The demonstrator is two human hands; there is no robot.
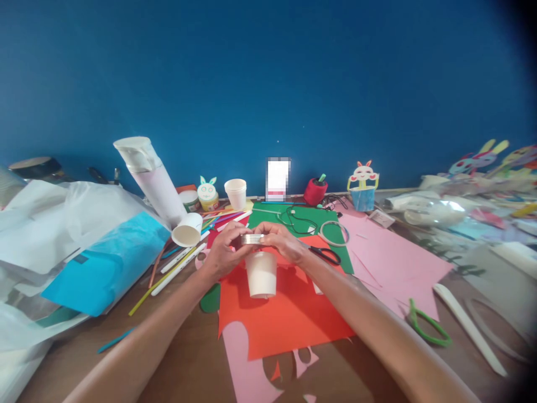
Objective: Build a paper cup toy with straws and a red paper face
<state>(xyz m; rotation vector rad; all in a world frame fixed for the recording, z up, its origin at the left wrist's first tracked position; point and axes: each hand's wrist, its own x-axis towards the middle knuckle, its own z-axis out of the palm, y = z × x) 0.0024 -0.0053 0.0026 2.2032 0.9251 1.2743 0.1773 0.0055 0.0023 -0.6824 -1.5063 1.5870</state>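
Between the fingertips of both hands is a small, flat, silvery-white tape roll, seen edge-on. My left hand pinches its left side, and my right hand grips its right side. Just below them a white paper cup rests on a sheet of orange-red paper; whether the fingers touch the cup I cannot tell. Black-handled scissors lie beyond my right wrist, partly hidden by it. Pink paper scraps with cut-out curves lie at the near edge of the orange-red sheet.
Left stand a tilted white flask, a tipped paper cup, coloured pipe cleaners and a blue packet. Stacked cups and a pixelated upright screen are behind. Pink paper and a green pipe-cleaner loop lie right.
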